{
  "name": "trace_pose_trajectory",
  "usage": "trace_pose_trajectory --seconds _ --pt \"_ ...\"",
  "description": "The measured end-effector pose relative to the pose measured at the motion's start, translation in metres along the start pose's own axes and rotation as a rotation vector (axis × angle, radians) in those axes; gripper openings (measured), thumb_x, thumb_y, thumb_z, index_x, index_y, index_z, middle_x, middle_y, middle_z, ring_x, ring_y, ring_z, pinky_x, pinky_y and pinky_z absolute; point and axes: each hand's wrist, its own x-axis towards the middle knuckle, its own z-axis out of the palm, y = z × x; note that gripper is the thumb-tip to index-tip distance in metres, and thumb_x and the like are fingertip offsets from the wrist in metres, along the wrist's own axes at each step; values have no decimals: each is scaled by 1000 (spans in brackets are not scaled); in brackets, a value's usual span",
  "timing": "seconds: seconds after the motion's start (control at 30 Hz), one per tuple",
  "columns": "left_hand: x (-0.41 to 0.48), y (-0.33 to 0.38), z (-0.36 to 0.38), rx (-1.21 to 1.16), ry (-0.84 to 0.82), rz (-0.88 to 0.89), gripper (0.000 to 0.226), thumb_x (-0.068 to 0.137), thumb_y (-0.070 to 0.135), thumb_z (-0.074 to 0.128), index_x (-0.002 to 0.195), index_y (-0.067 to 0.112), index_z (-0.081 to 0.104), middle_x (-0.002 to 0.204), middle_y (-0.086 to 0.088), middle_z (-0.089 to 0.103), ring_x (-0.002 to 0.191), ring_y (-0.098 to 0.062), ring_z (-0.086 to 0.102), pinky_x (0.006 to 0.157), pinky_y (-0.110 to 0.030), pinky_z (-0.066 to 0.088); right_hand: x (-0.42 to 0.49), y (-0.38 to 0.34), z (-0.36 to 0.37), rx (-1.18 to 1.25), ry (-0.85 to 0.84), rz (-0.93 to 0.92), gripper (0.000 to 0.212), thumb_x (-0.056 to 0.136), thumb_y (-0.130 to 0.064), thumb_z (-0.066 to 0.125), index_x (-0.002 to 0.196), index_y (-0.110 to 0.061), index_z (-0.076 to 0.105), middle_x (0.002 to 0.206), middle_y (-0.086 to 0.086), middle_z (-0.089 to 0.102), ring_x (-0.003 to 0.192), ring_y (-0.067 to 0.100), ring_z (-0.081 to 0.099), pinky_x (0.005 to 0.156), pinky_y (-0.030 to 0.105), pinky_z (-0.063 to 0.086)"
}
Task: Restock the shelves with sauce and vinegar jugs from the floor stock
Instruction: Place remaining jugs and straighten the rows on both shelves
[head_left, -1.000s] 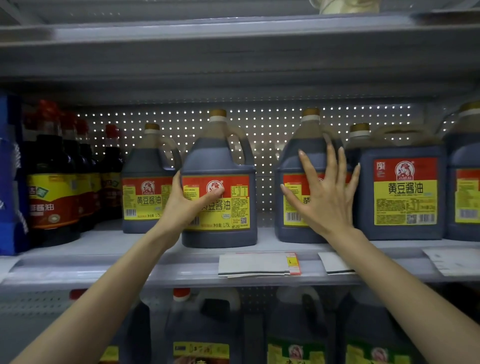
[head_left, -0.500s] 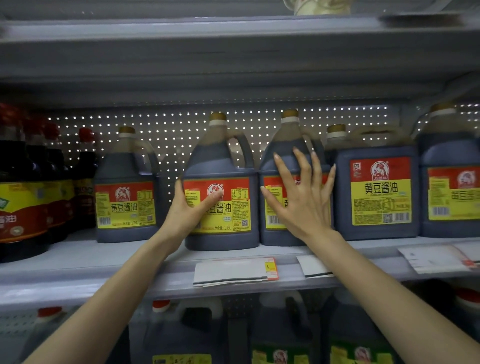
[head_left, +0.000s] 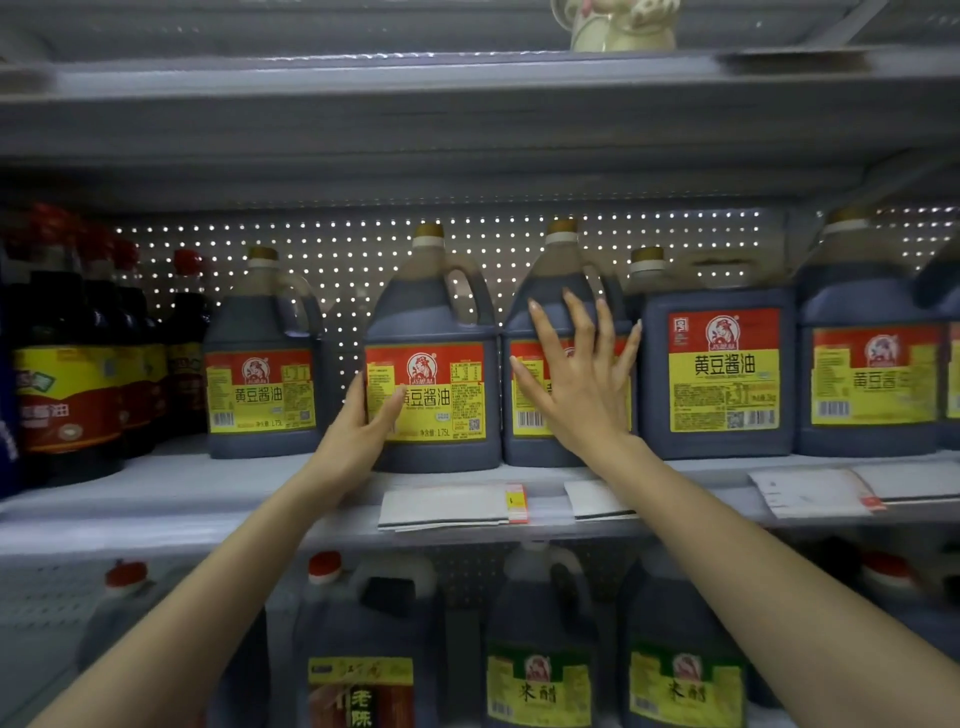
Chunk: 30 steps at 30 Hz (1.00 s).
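The step in hand is judged to be the straightening of the row of soy sauce jugs on the middle shelf (head_left: 208, 493). The middle jug (head_left: 431, 364) is gripped at its left side by the left hand (head_left: 363, 423): the thumb is laid on the front label and the fingers are wrapped round the edge. The right hand (head_left: 576, 384) is open, with its fingers spread and pressed flat on the front of the second jug (head_left: 545, 280). This jug stands touching the middle jug on one side and just beside the square jug (head_left: 722, 374) on the other. Both jugs stand upright near the front edge of the shelf.

To do it well, the jugs should be slid along the shelf and not lifted, since they look full and heavy. The push is best given low on the body, so that nothing is tipped against a neighbour. The labels should be turned to the front and the fronts brought into one line. A gap is seen between the middle jug and the left jug (head_left: 260, 374); it may be used for new stock. The price tags (head_left: 452, 506) at the edge should not be dragged along.
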Motion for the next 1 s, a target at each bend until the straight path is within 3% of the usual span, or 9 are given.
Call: trace_pose_trajectory --seconds 0.07,0.13,0.23,0.33,0.4,0.6,0.73,1.0 --pt "-11 6 -4 46 -44 13 80 80 67 44 147 28 25 138 9 50 126 -10 47 112 -41 32 0 0 -3 -19 -34 -8 62 92 -60 28 145 -28 28 148 8 24 138 35 15 104 71 10" --pt "-21 14 -5 159 -85 92 85 81 69 44 150 29 15 145 9 43 129 -8 44 112 -36 31 0 0 -6 -53 -89 -4 63 91 -60 26 145 -27 26 148 10 22 138 36 15 103 71 9" --pt "-31 16 -7 497 -38 197 90 83 78 32 152 31 -4 159 5 18 145 -16 20 116 -47 22 0 1 -14 -67 -179 -10 71 89 -64 15 150 -28 23 155 12 21 142 38 10 104 71 4" --pt "-50 21 -5 785 15 171 82 90 65 26 150 27 -15 159 8 -13 147 -14 -9 119 -48 2 -6 2 -24 -44 -251 5 76 83 -67 -1 152 -34 3 161 4 0 146 32 -6 107 68 -6" --pt "-60 28 -5 909 3 145 76 93 58 24 146 28 -22 155 9 -23 144 -12 -19 117 -44 -9 -12 1 -32 -44 -267 14 75 84 -68 -2 151 -35 -1 161 2 -5 147 30 -9 107 67 -7" --pt "-51 40 -26 980 77 171 79 91 64 21 146 26 -21 157 5 -21 145 -15 -19 117 -45 -4 -12 -19 -46 -11 -285 -68 77 78 -73 -8 146 -38 -11 161 3 -7 146 26 -14 108 58 -19" --pt "-43 35 -46 1018 86 184 76 93 61 20 148 26 -18 158 2 -19 145 -17 -18 117 -44 -5 -8 -62 -44 39 -272 -145 76 76 -75 -17 144 -39 -16 160 2 -12 145 23 -18 110 58 -17" --pt "-17 -5 -128 1104 35 194 79 94 61 26 148 26 -20 158 -1 -21 145 -19 -19 117 -45 -5 12 -155 -2 -38 -225 -163 72 86 -65 2 151 -35 8 161 6 5 147 28 -2 108 58 -15"
